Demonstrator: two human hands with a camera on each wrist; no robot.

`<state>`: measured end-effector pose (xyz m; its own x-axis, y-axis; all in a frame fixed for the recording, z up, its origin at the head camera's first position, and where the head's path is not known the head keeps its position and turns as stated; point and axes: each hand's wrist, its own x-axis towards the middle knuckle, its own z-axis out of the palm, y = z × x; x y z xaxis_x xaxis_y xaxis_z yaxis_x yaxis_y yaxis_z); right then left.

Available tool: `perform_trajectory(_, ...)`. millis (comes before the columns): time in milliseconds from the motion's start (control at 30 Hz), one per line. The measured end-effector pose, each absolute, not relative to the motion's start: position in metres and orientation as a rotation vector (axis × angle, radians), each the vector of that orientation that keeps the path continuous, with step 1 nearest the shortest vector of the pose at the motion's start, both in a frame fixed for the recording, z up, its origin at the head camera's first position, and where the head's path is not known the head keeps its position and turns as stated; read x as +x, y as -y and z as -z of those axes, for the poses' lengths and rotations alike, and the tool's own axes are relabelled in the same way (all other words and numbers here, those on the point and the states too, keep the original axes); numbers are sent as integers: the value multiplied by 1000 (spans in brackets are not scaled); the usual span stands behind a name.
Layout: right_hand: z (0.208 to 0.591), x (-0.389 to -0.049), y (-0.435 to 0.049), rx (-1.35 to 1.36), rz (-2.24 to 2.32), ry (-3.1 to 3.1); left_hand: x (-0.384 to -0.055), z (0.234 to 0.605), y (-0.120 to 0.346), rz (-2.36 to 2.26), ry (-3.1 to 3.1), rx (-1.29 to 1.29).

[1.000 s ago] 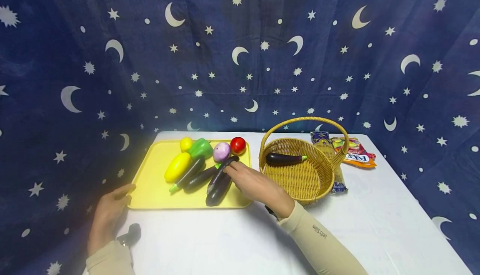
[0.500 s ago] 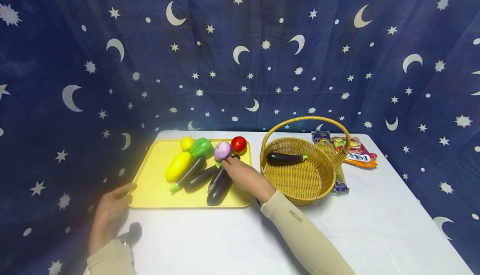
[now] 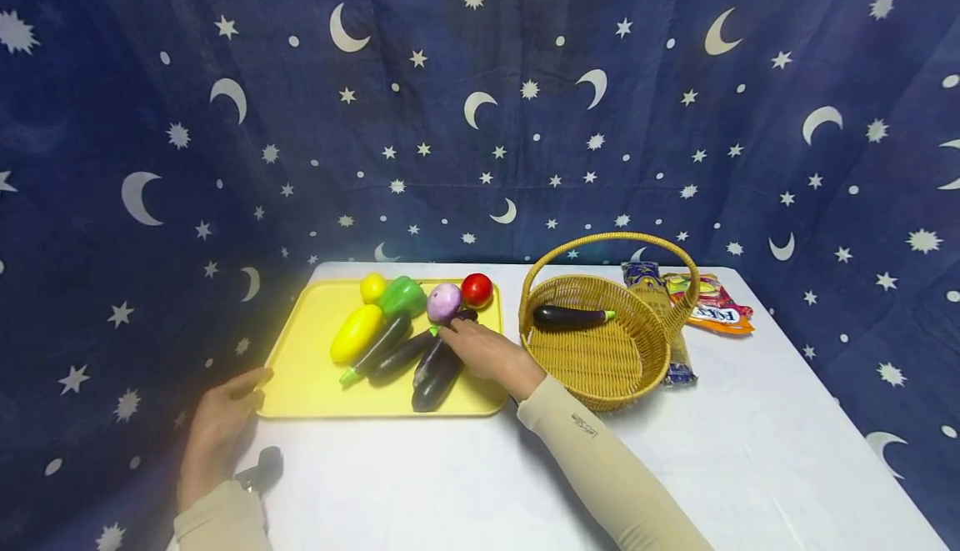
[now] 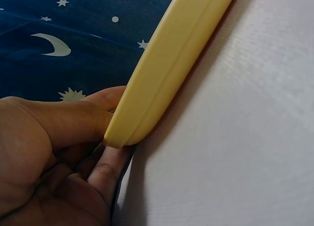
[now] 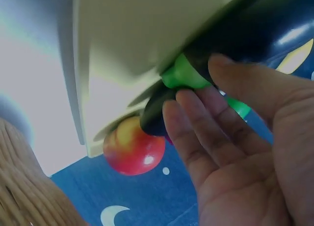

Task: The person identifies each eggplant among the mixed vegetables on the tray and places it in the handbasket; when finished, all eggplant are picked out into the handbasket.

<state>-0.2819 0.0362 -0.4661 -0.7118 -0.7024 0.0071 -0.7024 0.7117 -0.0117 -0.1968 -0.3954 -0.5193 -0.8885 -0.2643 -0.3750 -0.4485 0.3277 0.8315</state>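
Nearby, bare white table (image 3: 465, 484) lies open in front of the yellow tray (image 3: 300, 384), whose right rim sits just beside the wicker basket (image 3: 600, 359). Left hand (image 3: 213, 434) grips the tray's near-left corner, thumb on its rim. Right hand (image 3: 487, 353) rests on an eggplant (image 3: 435, 372) in the tray, fingertips touching the green stem (image 5: 179, 74), fingers only loosely bent. Writing on the snack packets (image 3: 712, 305) is unreadable.
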Motion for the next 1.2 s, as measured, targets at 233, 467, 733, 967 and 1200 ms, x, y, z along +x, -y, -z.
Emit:
perform_trajectory(233, 472, -284, -33, 1161, 45, 2986, -196, 522, 397, -1594, -2421, -641)
perform_trajectory(467, 476, -287, -30, 1101, 161, 3040, -200, 525, 394, -1600, -2439, -631)
perform_trajectory(733, 476, -285, -31, 1045, 192, 3073, -200, 523, 394, -1586, -2444, -629)
perform_trajectory(967, 476, -282, -36, 1046, 167, 3031, -195, 519, 393, -1571, -2456, -622)
perform_trajectory(1200, 469, -274, -43, 1079, 105, 2945, -195, 522, 395, -1590, -2431, -656)
